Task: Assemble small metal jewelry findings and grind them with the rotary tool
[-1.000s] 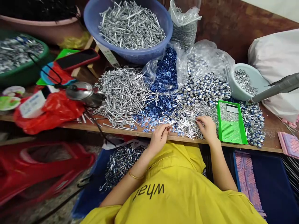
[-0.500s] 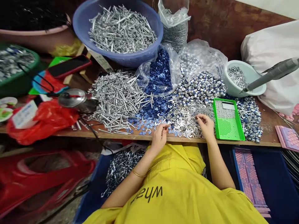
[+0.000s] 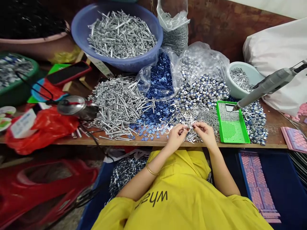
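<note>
My left hand (image 3: 177, 136) is closed in a pinch above the front of the heap of silver crescent-shaped pieces (image 3: 193, 138). My right hand (image 3: 205, 133) pinches close beside it, the fingertips of both hands nearly meeting. What lies between the fingertips is too small to make out. To the left of my hands spread small blue three-armed pieces (image 3: 146, 127), and beyond them a pile of silver metal rods (image 3: 117, 108). Behind my hands lie silver-and-blue cylindrical parts (image 3: 203, 91). A green tray (image 3: 245, 127) of tiny metal bits stands right of my right hand.
A grey pen-shaped tool (image 3: 266, 88) points down over the tray. Behind stand a blue basin (image 3: 79, 35) of rods and a pale bowl (image 3: 255, 72) of small metal parts. A red plastic bag (image 3: 50, 123) and metal lidded pot (image 3: 72, 105) are on the left.
My left hand has moved right and my right hand slightly left, bringing their fingertips together. The grey tool has swung lower and left, over the tray.
</note>
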Demonstrator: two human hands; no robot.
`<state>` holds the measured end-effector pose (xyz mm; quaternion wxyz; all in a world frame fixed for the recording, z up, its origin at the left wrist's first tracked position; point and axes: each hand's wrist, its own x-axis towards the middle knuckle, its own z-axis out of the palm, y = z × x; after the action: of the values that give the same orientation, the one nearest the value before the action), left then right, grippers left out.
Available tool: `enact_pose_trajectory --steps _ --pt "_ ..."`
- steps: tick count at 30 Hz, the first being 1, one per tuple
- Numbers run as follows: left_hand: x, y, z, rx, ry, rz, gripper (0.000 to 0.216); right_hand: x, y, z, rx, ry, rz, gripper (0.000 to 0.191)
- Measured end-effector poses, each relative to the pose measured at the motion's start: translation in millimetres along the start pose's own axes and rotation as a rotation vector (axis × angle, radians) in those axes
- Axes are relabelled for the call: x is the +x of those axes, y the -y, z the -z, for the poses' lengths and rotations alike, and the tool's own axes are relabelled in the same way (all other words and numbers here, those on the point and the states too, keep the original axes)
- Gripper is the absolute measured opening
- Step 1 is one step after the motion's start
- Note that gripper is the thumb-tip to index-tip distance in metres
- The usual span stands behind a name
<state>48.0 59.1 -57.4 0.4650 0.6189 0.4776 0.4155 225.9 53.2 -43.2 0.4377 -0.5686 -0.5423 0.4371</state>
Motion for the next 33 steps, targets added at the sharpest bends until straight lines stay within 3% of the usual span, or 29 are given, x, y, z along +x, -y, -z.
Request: enact_pose_trajectory --steps 6,12,19,21,22,25,27,29,30,33 --pt "1 -18 -3 -0.271 0.06 0.162 0.034 -14 9 10 0.113 -0.01 -0.068 0.032" --pt "-4 -23 -2 -0.291 0.065 0.206 0.036 -17 8 10 0.155 -0.008 -0.037 0.028" --pt "-7 -22 -12 -0.24 0.14 0.159 0.028 -25 8 8 0.075 -0.071 0.031 0.02" --pt "-9 -20 -14 -0.216 0.176 0.152 0.027 -20 2 32 -0.032 -0.187 0.064 0.022" --pt "-10 -19 -14 -0.198 0.186 0.152 0.028 -16 -3 51 -0.1 -0.307 0.081 0.023" --pt "-14 -15 -10 -0.121 0.194 0.171 0.033 3 -22 132 -0.348 -0.813 0.101 0.028" --pt "-17 -12 -5 -0.077 0.187 0.179 0.039 13 -35 185 -0.507 -1.026 0.062 0.03" --pt "-20 -9 -1 -0.055 0.174 0.183 0.042 19 -42 218 -0.61 -1.076 0.026 0.03" --pt "-22 -7 1 -0.052 0.163 0.185 0.043 19 -42 223 -0.635 -1.085 0.039 0.031" --pt "-26 -3 5 -0.047 0.124 0.201 0.044 9 -32 194 -0.535 -0.994 0.16 0.035"
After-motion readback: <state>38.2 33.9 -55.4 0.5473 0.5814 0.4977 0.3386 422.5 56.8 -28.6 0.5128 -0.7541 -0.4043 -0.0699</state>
